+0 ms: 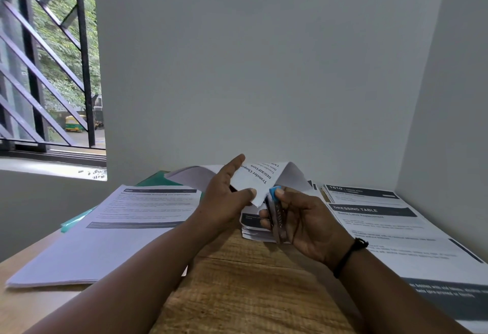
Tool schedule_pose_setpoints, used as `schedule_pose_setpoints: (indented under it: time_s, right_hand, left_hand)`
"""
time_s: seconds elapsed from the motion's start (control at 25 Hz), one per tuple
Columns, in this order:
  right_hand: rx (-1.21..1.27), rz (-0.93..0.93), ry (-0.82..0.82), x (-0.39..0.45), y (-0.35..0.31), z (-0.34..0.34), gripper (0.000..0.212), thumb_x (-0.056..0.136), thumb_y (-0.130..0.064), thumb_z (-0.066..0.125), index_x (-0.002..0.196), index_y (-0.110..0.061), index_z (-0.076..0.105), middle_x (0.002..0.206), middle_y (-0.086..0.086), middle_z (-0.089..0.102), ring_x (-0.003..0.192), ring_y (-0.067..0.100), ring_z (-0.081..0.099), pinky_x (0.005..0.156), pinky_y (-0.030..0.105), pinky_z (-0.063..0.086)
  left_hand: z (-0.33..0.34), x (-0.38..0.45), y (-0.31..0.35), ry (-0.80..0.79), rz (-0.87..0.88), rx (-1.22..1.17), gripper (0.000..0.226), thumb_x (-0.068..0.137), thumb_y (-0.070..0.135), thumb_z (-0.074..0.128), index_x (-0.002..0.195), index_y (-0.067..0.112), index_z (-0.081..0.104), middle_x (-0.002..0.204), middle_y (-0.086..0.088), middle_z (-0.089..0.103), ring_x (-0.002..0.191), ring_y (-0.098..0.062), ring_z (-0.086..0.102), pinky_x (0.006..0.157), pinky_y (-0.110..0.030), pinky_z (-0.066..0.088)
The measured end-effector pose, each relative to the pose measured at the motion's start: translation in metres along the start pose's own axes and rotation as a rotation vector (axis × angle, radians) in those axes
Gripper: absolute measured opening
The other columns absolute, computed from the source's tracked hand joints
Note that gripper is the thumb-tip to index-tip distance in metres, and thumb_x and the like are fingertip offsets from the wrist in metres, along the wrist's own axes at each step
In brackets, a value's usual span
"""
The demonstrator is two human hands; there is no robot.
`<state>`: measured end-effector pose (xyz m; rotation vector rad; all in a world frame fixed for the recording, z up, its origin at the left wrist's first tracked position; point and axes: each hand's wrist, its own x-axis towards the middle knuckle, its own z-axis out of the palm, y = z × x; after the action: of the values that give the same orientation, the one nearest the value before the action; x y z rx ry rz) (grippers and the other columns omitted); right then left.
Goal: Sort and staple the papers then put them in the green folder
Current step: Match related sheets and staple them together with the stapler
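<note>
My left hand (227,196) pinches a small set of printed sheets (260,180) by its near corner, lifted above the table and curling over. My right hand (303,220) grips a metal stapler with a blue tip (277,209), thumb on top, its jaws at the corner of those sheets. Below the hands lies another small pile of papers (253,230). The green folder (155,179) lies at the back left, mostly hidden under a paper stack (113,230).
A wooden table (237,286) sits in a wall corner. A large stack of printed sheets headed "DRESSING TABLE" (390,230) fills the right side. A barred window (47,69) is at the left.
</note>
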<state>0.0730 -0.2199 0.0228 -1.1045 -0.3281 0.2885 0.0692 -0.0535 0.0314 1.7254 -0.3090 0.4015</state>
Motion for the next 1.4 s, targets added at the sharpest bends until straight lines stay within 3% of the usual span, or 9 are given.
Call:
schedule_pose_setpoints:
  time_s: [0.08, 0.2, 0.28, 0.44, 0.72, 0.88, 1.12, 1.24, 1.4]
  right_hand:
    - [-0.055, -0.025, 0.004, -0.001, 0.000, 0.001, 0.026, 0.079, -0.017, 0.060, 0.101, -0.004, 0.064, 0.079, 0.014, 0.067, 0.074, 0.025, 0.063, 0.068, 0.034, 0.058]
    - [-0.097, -0.023, -0.009, -0.002, 0.004, 0.004, 0.029, 0.079, -0.019, 0.062, 0.103, -0.002, 0.063, 0.078, 0.016, 0.067, 0.074, 0.024, 0.064, 0.070, 0.035, 0.058]
    - [-0.083, -0.017, -0.005, -0.001, 0.006, 0.004, 0.032, 0.079, -0.018, 0.062, 0.104, 0.001, 0.063, 0.079, 0.019, 0.067, 0.073, 0.025, 0.064, 0.070, 0.034, 0.059]
    - [-0.074, -0.027, 0.018, 0.001, 0.005, 0.003, 0.034, 0.081, -0.020, 0.061, 0.107, 0.001, 0.062, 0.079, 0.018, 0.066, 0.072, 0.024, 0.062, 0.066, 0.031, 0.058]
    - [-0.079, -0.030, 0.026, 0.000, 0.006, 0.004, 0.037, 0.078, -0.023, 0.061, 0.109, -0.003, 0.061, 0.077, 0.014, 0.069, 0.069, 0.021, 0.067, 0.066, 0.033, 0.059]
    - [-0.119, -0.026, 0.028, 0.001, 0.006, 0.003, 0.039, 0.079, -0.024, 0.060, 0.112, -0.004, 0.059, 0.078, 0.013, 0.070, 0.069, 0.020, 0.067, 0.067, 0.033, 0.059]
    - [-0.159, -0.035, 0.058, 0.003, 0.006, 0.001, 0.037, 0.080, -0.024, 0.060, 0.112, -0.006, 0.061, 0.082, 0.011, 0.072, 0.071, 0.019, 0.067, 0.071, 0.035, 0.058]
    - [-0.191, -0.055, 0.103, 0.005, 0.007, 0.003, 0.028, 0.089, -0.021, 0.057, 0.112, -0.008, 0.062, 0.082, 0.010, 0.072, 0.069, 0.017, 0.066, 0.068, 0.033, 0.057]
    - [-0.215, -0.102, 0.184, 0.007, 0.011, 0.014, 0.016, 0.094, -0.016, 0.054, 0.104, -0.009, 0.064, 0.080, 0.007, 0.072, 0.060, 0.013, 0.067, 0.054, 0.026, 0.056]
  left_hand:
    - [0.001, -0.002, 0.001, -0.019, -0.007, 0.021, 0.069, 0.089, 0.003, 0.064, 0.146, 0.030, 0.036, 0.123, -0.001, 0.059, 0.080, -0.006, 0.063, 0.064, -0.014, 0.054]
    - [0.004, -0.005, 0.000, -0.049, -0.003, 0.026, 0.067, 0.092, 0.005, 0.060, 0.147, 0.031, 0.033, 0.127, -0.002, 0.057, 0.085, -0.008, 0.060, 0.062, -0.012, 0.051]
    - [0.006, -0.007, 0.000, -0.068, -0.012, 0.004, 0.066, 0.093, 0.003, 0.057, 0.147, 0.032, 0.033, 0.133, -0.003, 0.052, 0.090, -0.010, 0.057, 0.059, -0.010, 0.049]
    - [0.008, -0.007, 0.000, -0.096, -0.009, 0.017, 0.069, 0.093, -0.003, 0.053, 0.146, 0.035, 0.031, 0.142, -0.002, 0.044, 0.082, -0.010, 0.054, 0.056, -0.010, 0.047]
    - [0.011, -0.008, -0.006, -0.143, 0.012, 0.050, 0.076, 0.092, -0.004, 0.054, 0.147, 0.039, 0.025, 0.140, -0.003, 0.048, 0.077, -0.012, 0.060, 0.064, -0.018, 0.054]
    - [0.010, -0.008, -0.006, -0.116, 0.026, 0.068, 0.076, 0.091, -0.003, 0.057, 0.146, 0.040, 0.026, 0.131, 0.008, 0.045, 0.090, -0.014, 0.062, 0.072, -0.025, 0.060]
    - [0.009, -0.007, -0.007, -0.101, 0.044, 0.102, 0.076, 0.091, -0.002, 0.058, 0.147, 0.039, 0.026, 0.142, 0.002, 0.045, 0.099, -0.020, 0.062, 0.077, -0.030, 0.060]
    - [0.010, -0.007, -0.007, -0.097, 0.051, 0.092, 0.076, 0.091, -0.003, 0.058, 0.147, 0.039, 0.027, 0.138, 0.004, 0.044, 0.098, -0.017, 0.062, 0.077, -0.030, 0.060]
    - [0.009, -0.007, -0.005, -0.096, 0.058, 0.067, 0.075, 0.091, -0.006, 0.055, 0.147, 0.036, 0.028, 0.126, 0.010, 0.043, 0.084, -0.006, 0.059, 0.070, -0.020, 0.057]
